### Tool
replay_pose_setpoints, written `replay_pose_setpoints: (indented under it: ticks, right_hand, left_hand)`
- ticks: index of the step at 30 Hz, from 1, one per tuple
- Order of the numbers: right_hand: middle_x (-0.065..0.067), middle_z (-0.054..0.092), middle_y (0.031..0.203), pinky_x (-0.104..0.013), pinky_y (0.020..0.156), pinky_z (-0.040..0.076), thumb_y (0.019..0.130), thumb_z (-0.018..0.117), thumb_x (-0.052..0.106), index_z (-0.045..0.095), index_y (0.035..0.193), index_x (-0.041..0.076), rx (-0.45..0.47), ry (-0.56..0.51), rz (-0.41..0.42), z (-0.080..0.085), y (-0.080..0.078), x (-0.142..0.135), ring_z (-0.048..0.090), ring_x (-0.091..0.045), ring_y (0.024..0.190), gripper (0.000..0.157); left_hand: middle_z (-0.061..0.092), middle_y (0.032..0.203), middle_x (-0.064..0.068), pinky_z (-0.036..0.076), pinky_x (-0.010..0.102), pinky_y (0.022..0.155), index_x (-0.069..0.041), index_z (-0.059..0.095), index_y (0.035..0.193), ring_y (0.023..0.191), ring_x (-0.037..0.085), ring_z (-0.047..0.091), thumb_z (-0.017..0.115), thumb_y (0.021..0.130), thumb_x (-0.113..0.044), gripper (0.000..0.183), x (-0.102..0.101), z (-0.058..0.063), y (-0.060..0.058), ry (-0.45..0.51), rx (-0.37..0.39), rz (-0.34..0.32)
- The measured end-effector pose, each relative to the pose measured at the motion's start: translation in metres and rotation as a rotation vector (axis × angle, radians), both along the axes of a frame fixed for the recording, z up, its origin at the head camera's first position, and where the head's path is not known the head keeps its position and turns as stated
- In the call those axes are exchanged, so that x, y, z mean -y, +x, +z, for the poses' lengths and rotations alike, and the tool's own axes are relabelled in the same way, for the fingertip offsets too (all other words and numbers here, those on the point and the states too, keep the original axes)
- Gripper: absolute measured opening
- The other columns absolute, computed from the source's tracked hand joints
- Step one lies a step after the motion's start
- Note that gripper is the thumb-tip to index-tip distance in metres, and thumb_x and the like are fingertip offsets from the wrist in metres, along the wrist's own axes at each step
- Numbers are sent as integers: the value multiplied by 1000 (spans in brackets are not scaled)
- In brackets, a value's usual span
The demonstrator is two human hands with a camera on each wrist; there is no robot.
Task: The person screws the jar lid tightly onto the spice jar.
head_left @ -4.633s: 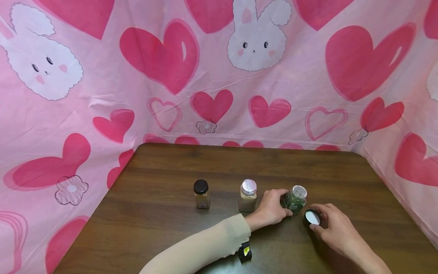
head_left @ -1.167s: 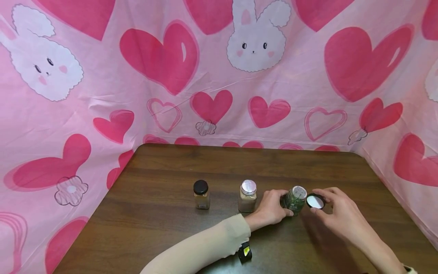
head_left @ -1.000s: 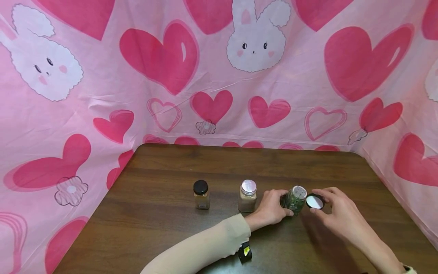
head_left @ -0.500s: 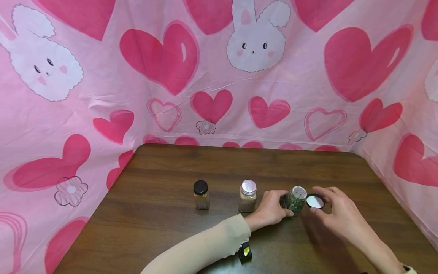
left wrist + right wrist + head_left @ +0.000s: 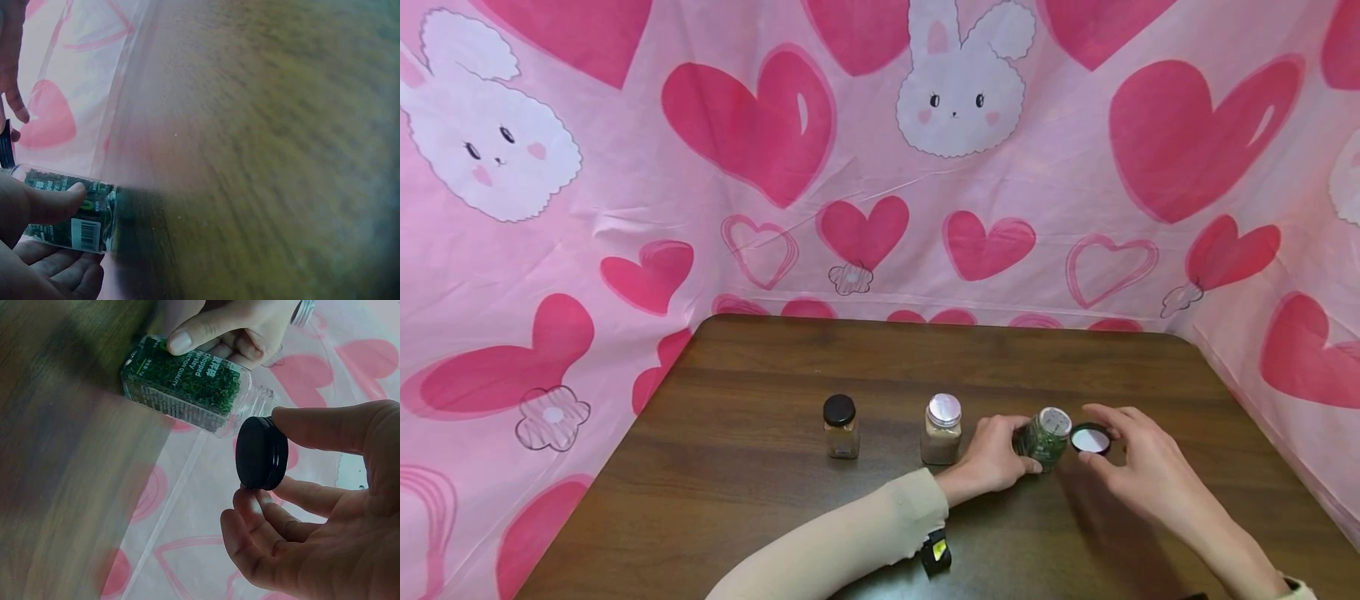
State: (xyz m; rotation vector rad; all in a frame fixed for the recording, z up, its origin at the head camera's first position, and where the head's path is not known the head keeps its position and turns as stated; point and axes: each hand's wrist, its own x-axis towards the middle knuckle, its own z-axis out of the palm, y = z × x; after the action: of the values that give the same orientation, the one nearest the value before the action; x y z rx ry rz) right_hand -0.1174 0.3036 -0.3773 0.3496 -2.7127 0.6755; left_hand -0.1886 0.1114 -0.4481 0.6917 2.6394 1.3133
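My left hand [image 5: 994, 454] grips a clear jar of chopped parsley [image 5: 1047, 440], thumb along its near side. In the head view the jar leans a little to the right, and a pale perforated shaker top covers its mouth. A barcode label [image 5: 85, 234] shows in the left wrist view. Right beside the jar's neck, my right hand [image 5: 1142, 458] pinches a round black lid [image 5: 261, 454] between thumb and fingers. Its white inner face is turned up toward the head camera. Lid and jar mouth look apart in the head view.
On the brown wooden table [image 5: 760, 358] stand a black-capped spice jar [image 5: 842, 429] and a silver-capped jar [image 5: 942, 429], both left of my left hand. A black wrist device [image 5: 936, 552] is by the left cuff. Pink heart-patterned cloth [image 5: 880, 167] hangs around the table.
Since the earliest frame, my right hand has raised the lid from lower right to beside the jar's neck. Over the last second hardly anything has moved; the left hand keeps its hold.
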Motion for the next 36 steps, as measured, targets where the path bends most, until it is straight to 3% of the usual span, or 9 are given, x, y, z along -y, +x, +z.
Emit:
replay_pose_setpoints:
  ticks: [21, 36]
  right_hand:
    - [-11, 69, 110, -33, 68, 47, 76, 92, 8, 70, 127, 3, -55, -19, -9, 6, -4, 10, 58, -19, 88, 56]
    - [-14, 70, 115, -34, 76, 55, 81, 90, 8, 68, 129, 1, -28, -73, 17, 8, -8, 18, 69, -30, 92, 53]
  left_hand:
    - [76, 103, -11, 49, 14, 83, -14, 78, 120, 94, -2, 64, 96, 76, -9, 47, 0, 0, 0, -5, -1, 8]
    - [76, 103, -11, 48, 12, 82, -12, 78, 120, 93, -3, 63, 96, 76, -10, 48, 1, -2, 0, -1, -13, 6]
